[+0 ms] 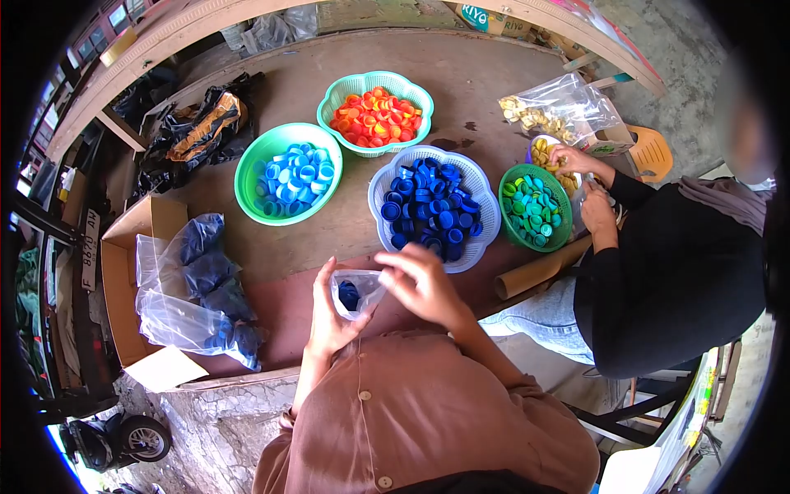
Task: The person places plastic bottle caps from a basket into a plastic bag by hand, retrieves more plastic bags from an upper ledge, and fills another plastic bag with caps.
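My left hand is closed on a clear plastic bag, holding its left side with the mouth facing up. Several dark blue bottle caps lie inside the bag. At the bag's right rim is my right hand, slightly blurred, its fingers stretched apart with nothing visible between them. Just beyond it stands a pale blue plastic basket filled with dark blue caps.
A green basin holds light blue caps; a mint basket holds orange ones. Filled bags lie in a cardboard box at left. At right, a co-worker's hands are near a green basket and yellow caps.
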Demonstrator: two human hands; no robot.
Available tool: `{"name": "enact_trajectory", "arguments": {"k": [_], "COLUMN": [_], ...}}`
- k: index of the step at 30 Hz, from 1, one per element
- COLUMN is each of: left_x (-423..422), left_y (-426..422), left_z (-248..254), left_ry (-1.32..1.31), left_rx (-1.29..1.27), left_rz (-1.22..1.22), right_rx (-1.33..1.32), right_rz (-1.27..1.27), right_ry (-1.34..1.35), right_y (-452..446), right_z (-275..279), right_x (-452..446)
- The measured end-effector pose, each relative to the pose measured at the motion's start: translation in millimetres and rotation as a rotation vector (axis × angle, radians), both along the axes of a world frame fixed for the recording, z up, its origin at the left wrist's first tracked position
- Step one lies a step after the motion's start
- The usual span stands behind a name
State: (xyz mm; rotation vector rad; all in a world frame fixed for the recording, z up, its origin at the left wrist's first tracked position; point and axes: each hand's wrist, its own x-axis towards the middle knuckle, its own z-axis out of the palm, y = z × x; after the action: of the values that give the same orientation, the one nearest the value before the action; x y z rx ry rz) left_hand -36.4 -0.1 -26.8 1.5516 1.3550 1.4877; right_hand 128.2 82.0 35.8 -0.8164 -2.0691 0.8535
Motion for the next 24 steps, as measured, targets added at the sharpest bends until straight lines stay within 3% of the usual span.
{"name": "enact_trajectory", "arguments": {"k": [2, 3, 5, 8, 14, 18, 22, 24], "left_x": [-0.5, -0.9, -1.5, -1.3, -2.2, -2.5, -3.7, -4.0], "left_y": [-1.3, -1.5, -1.6, -2.4, -5.3, -4.9, -4.2, -3.6], "left_z": [3.2, 4.0, 3.9, -1.3, -3.3, -6.1, -2.7, -2.2], "left_ry": [-0.038, -0.014, 0.01, -0.005, 0.066, 0.039, 0.029, 0.03], "left_rx": [-0.01, -0.01, -0.006, -0.019, -0.083, -0.082, -0.045, -0.045], "left_rz": [0.004, 0.01, 0.018, 0.019, 0.063, 0.06, 0.046, 0.041], "right_rx": [-0.07, 0.094, 0.153, 0.274, 0.314, 0.298, 0.322, 0.496], "right_rz": [-0.248, -0.372, -0.485, -0.483, -0.422, -0.416, -0.32, -0.369], "right_ry": [0.004, -0.124, -0.368, -0.613, -0.77, -0.643, -0.33, -0.339], "right_y": [31.2, 51.5, 81.9, 100.6, 120.7, 114.3, 97.1, 75.7], "right_z": [-30.5, -55.6, -91.3, -93.4, -96.8, -86.1, -76.7, -51.2], "right_x": [15.1, 27.4, 48.8, 50.7, 44.7, 44.2, 44.4, 40.1]}}
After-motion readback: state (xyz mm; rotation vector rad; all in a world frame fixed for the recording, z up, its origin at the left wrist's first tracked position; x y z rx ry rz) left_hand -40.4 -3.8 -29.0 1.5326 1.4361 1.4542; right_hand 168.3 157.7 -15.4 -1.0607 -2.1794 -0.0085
